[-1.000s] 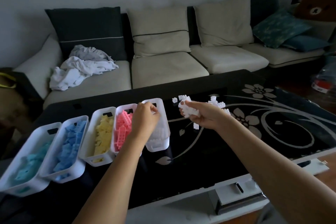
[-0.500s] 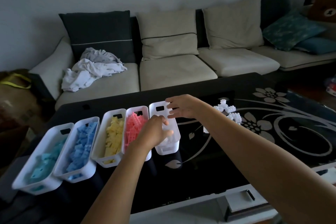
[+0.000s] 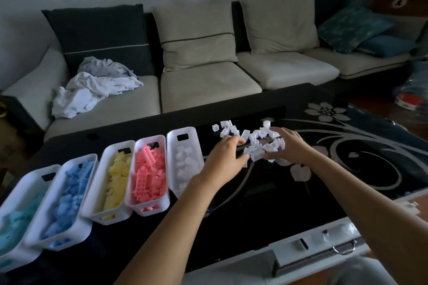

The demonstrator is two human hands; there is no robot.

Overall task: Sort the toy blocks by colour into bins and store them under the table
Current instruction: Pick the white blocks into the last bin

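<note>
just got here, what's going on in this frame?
A person sorts toy blocks by colour on a black table. Five bins sit in a row: teal bin, blue bin, yellow bin, pink bin, white bin. The left hand and right hand are both on the loose white blocks beside the white bin, the right cupping the pile.

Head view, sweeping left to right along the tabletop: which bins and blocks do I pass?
Teal-block bin → blue-block bin → yellow-block bin → pink-block bin → white-block bin → loose white blocks.
</note>
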